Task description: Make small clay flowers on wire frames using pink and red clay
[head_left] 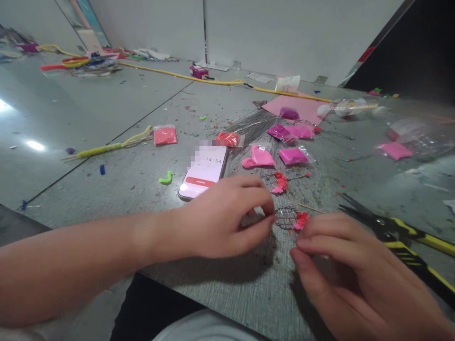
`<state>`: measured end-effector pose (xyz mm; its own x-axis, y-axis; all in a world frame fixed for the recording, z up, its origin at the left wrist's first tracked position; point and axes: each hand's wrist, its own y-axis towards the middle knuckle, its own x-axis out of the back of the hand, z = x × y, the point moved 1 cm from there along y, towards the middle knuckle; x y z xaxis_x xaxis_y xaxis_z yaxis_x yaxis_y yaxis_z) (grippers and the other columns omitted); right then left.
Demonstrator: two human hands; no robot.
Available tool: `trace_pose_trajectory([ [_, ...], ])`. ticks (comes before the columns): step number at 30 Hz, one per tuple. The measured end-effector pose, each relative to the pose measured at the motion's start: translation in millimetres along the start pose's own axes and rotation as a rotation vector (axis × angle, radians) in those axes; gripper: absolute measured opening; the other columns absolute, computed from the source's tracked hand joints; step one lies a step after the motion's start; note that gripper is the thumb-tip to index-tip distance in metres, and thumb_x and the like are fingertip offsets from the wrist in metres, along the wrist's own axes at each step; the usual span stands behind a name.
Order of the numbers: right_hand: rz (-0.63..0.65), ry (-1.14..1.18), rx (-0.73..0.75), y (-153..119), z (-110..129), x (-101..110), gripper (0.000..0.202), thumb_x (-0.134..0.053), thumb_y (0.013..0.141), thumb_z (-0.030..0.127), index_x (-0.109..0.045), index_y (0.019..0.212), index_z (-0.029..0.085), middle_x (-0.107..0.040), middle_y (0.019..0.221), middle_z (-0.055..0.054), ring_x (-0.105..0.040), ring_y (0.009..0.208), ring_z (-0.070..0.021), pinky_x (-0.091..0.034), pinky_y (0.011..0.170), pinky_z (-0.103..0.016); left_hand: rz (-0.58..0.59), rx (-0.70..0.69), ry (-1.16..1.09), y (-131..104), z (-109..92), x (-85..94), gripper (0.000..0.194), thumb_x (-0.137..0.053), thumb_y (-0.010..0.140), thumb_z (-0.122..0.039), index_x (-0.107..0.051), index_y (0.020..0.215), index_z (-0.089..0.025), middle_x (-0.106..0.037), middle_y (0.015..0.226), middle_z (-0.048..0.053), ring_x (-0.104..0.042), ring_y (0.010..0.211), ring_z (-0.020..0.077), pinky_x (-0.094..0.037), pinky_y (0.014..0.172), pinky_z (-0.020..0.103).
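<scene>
Dark wire lattice [285, 218], roundish, lies between the two hands on the grey tabletop [170, 222], near and right of centre, with red and pink clay petals [302, 219] along its right edge. The left hand [231, 218] has thumb and forefinger brought together in a pinch at the lattice's left rim. The right hand [350, 267] is curled just beside the petals, thumb and fingertips close together; whether anything is held between them cannot be told. Just beyond lies a second wire piece [269, 181], likewise trimmed in red and pink, and a thin stick [308, 207] lies between it and the right hand. To the right, yellow-and-black pliers [386, 227] point leftward, partly hidden by that hand. To the left, a lit phone [203, 173] lies beyond the left hand, with a bent green piece [166, 178] beside it. Farther off are a pink clay lump [259, 157], a magenta packet [293, 156], a red packet [228, 139] and a bundle of thin wires [250, 125], which reaches toward a pink sheet [309, 108]. A yellow cord [177, 74] crosses the far side.
</scene>
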<state>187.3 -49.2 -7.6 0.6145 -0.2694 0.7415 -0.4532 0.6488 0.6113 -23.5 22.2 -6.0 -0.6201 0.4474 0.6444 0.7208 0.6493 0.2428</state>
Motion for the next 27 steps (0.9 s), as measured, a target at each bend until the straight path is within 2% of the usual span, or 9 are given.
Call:
trace_pose_trajectory([
  [2, -0.006, -0.041, -0.029, -3, -3, 0, 0.008, -0.062, 0.093, 0.015, -0.064, 0.098, 0.021, -0.073, 0.088, -0.003, -0.072, 0.082, -0.0139, -0.06, 0.076, -0.025, 0.045, -0.052, 0.329, 3, 5, 10.1, 0.019, -0.059, 0.095, -0.026, -0.072, 0.102, -0.014, -0.064, 0.11, 0.012, -0.062, 0.097, 0.023, -0.051, 0.087, 0.037],
  [4, -0.002, -0.083, -0.043, -6, -5, -1, 0.006, -0.062, 0.096, 0.019, -0.065, 0.1, 0.021, -0.074, 0.089, -0.003, -0.073, 0.083, -0.0148, -0.061, 0.077, -0.027, 0.161, -0.025, 0.509, 4, 11, 15.9, 0.026, -0.064, 0.093, -0.035, -0.074, 0.106, -0.014, -0.063, 0.113, 0.014, -0.063, 0.1, 0.0278, -0.051, 0.087, 0.041],
  [6, -0.013, -0.114, -0.04, -8, -6, -3, 0.005, -0.062, 0.097, 0.021, -0.065, 0.101, 0.021, -0.075, 0.09, -0.004, -0.074, 0.083, -0.0164, -0.061, 0.08, -0.03, 0.261, 0.015, 0.585, 5, 15, 16.5, 0.026, -0.066, 0.092, -0.035, -0.075, 0.105, -0.015, -0.065, 0.108, 0.013, -0.064, 0.094, 0.0283, -0.051, 0.082, 0.041],
  [9, -0.043, -0.13, -0.039, -7, -5, -7, 0.006, -0.062, 0.097, 0.018, -0.065, 0.101, 0.021, -0.075, 0.091, -0.005, -0.074, 0.082, -0.0175, -0.062, 0.082, -0.032, 0.302, 0.053, 0.557, 6, 18, 11.6, 0.02, -0.059, 0.095, -0.023, -0.077, 0.101, -0.015, -0.066, 0.098, 0.011, -0.065, 0.085, 0.0249, -0.049, 0.073, 0.036],
  [12, -0.044, -0.118, -0.045, -6, -4, -11, 0.009, -0.062, 0.095, 0.014, -0.065, 0.101, 0.02, -0.074, 0.09, -0.004, -0.073, 0.081, -0.017, -0.062, 0.081, -0.032, 0.263, 0.032, 0.372, 6, 15, 7.2, 0.018, -0.059, 0.097, -0.018, -0.076, 0.102, -0.015, -0.07, 0.097, 0.009, -0.067, 0.087, 0.0221, -0.049, 0.075, 0.033],
  [15, -0.024, -0.125, -0.051, -5, -4, -12, 0.008, -0.062, 0.097, 0.015, -0.066, 0.101, 0.021, -0.074, 0.09, -0.004, -0.074, 0.081, -0.0166, -0.062, 0.079, -0.031, 0.227, 0.021, 0.045, 6, 8, 5.3, 0.016, -0.063, 0.098, -0.018, -0.074, 0.109, -0.016, -0.075, 0.104, 0.007, -0.069, 0.094, 0.0181, -0.052, 0.081, 0.029],
  [21, -0.032, -0.121, -0.021, -5, -5, -7, 0.015, -0.063, 0.097, 0.014, -0.067, 0.111, 0.019, -0.074, 0.098, -0.005, -0.073, 0.087, -0.016, -0.062, 0.081, -0.029, 0.172, 0.263, -0.621, 4, 1, -4.3, 0.018, -0.065, 0.098, -0.02, -0.075, 0.112, -0.017, -0.08, 0.107, 0.005, -0.073, 0.096, 0.0153, -0.056, 0.084, 0.026],
  [24, -0.032, -0.123, -0.001, -6, -5, -3, 0.019, -0.065, 0.096, 0.012, -0.066, 0.115, 0.017, -0.074, 0.099, -0.006, -0.073, 0.088, -0.0152, -0.061, 0.083, -0.028, 0.157, 0.364, -0.852, 3, 3, -10.7, 0.018, -0.069, 0.095, -0.021, -0.077, 0.112, -0.018, -0.08, 0.106, 0.004, -0.073, 0.094, 0.0133, -0.056, 0.085, 0.025],
  [27, -0.03, -0.14, 0.014, -8, -4, -1, 0.018, -0.066, 0.096, 0.013, -0.067, 0.113, 0.018, -0.075, 0.098, -0.005, -0.073, 0.088, -0.0152, -0.06, 0.083, -0.026, 0.188, 0.405, -1.026, 0, 4, -15.3, 0.019, -0.074, 0.092, -0.019, -0.078, 0.111, -0.019, -0.08, 0.1, 0.002, -0.071, 0.087, 0.0101, -0.055, 0.084, 0.023],
])
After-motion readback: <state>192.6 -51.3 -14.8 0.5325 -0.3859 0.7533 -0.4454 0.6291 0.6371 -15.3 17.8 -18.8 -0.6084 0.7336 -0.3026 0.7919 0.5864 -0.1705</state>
